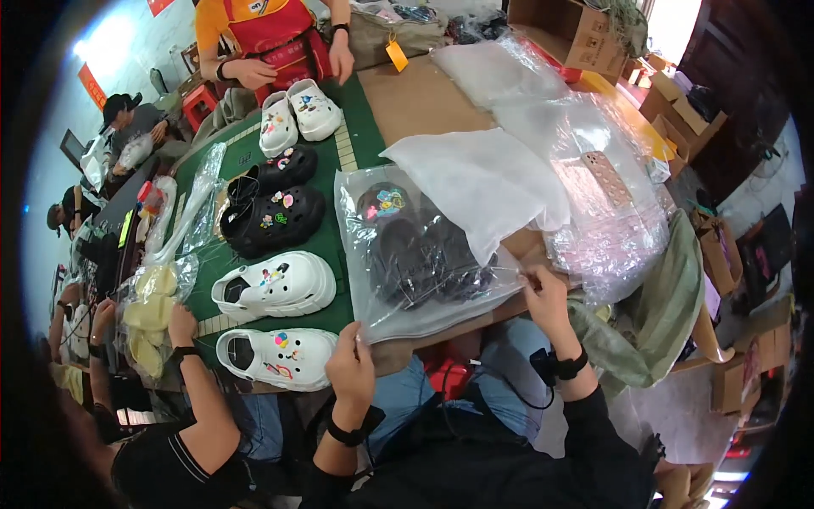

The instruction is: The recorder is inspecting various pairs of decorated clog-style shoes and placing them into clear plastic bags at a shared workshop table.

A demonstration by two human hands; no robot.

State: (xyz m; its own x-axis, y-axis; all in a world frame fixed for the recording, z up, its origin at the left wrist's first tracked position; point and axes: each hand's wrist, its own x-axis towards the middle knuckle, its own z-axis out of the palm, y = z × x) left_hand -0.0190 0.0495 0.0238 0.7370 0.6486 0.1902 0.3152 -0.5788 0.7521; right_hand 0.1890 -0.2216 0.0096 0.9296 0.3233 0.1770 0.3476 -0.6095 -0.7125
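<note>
A clear plastic bag [363,276] lies flat at the table's front edge with a pair of black clogs [407,250] inside. Colourful charms show on one clog through the film. My left hand [351,369] pinches the bag's near left corner. At its near right corner my right hand [547,297] grips the film between thumb and fingers. A white, frosted plastic bag [475,182] partly covers the clogs' far right side. Left of the bag, two white clogs [275,284] with charms stand one behind the other, and black clogs [275,220] sit beyond them.
Stacked clear bags [585,246] and a phone in a brown case [606,178] lie right. Across the table a person in a red apron [280,51] stands by white clogs [301,114]. At left, a co-worker's hand [182,327] is near bagged yellow clogs [153,314]. A green sack [653,314] hangs right.
</note>
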